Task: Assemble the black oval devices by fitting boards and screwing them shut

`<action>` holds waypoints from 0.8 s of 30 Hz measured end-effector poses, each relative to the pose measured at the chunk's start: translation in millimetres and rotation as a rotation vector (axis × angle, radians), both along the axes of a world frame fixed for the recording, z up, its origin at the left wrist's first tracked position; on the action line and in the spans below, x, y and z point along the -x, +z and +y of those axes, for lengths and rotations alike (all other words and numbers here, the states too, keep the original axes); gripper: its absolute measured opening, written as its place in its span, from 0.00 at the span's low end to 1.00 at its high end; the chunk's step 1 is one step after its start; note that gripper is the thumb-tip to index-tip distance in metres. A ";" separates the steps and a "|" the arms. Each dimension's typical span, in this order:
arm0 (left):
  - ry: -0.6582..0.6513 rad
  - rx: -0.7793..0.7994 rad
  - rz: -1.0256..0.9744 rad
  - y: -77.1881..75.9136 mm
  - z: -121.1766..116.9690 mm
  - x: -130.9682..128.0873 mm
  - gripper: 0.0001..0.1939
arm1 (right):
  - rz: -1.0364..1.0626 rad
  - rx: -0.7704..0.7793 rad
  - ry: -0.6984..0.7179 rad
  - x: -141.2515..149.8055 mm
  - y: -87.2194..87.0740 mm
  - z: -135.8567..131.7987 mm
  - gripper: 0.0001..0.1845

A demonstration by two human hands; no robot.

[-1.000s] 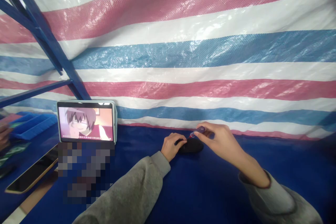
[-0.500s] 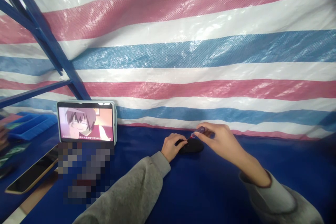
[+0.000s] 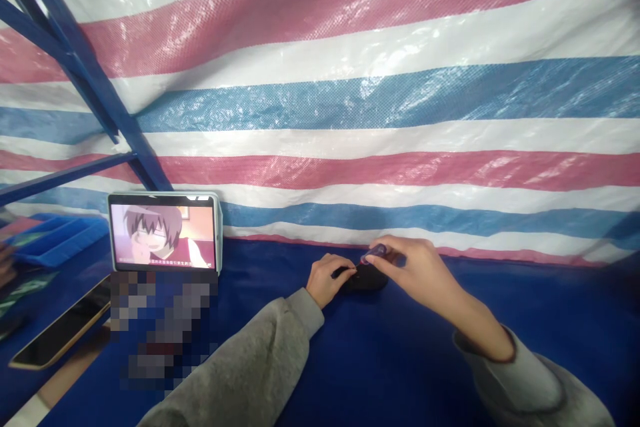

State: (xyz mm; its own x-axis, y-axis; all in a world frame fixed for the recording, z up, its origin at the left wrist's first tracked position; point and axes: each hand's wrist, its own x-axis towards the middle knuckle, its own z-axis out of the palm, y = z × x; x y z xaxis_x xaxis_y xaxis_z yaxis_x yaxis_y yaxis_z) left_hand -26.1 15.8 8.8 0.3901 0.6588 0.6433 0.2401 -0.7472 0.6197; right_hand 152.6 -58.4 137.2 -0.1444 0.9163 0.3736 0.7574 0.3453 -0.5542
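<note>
A flat, dark, rounded object (image 3: 373,278) lies on the blue table, possibly a computer mouse; its details are too dark to make out. My left hand (image 3: 327,278) grips its left end between thumb and fingers. Above the object, my right hand (image 3: 407,260) is closed on a small screwdriver by its purplish, see-through handle (image 3: 375,253). The handle slants down to the left, towards the object. I cannot make out the screwdriver's tip or whether it touches the object.
A propped tablet (image 3: 165,233) plays a cartoon at the left. Near it are a phone (image 3: 65,323), a blue tray (image 3: 60,240) and another person's arm (image 3: 75,363). Behind the blue table (image 3: 390,360) hangs a striped tarp (image 3: 350,107), with a blue metal frame (image 3: 95,93) at left.
My right hand has shifted slightly to the left and turned the screwdriver handle a little. My left hand and the dark object have hardly moved.
</note>
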 end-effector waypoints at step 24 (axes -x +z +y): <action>-0.207 -0.219 0.480 -5.9 3.3 -0.7 0.20 | -0.247 -0.031 -0.213 -31.0 -1.2 12.5 0.11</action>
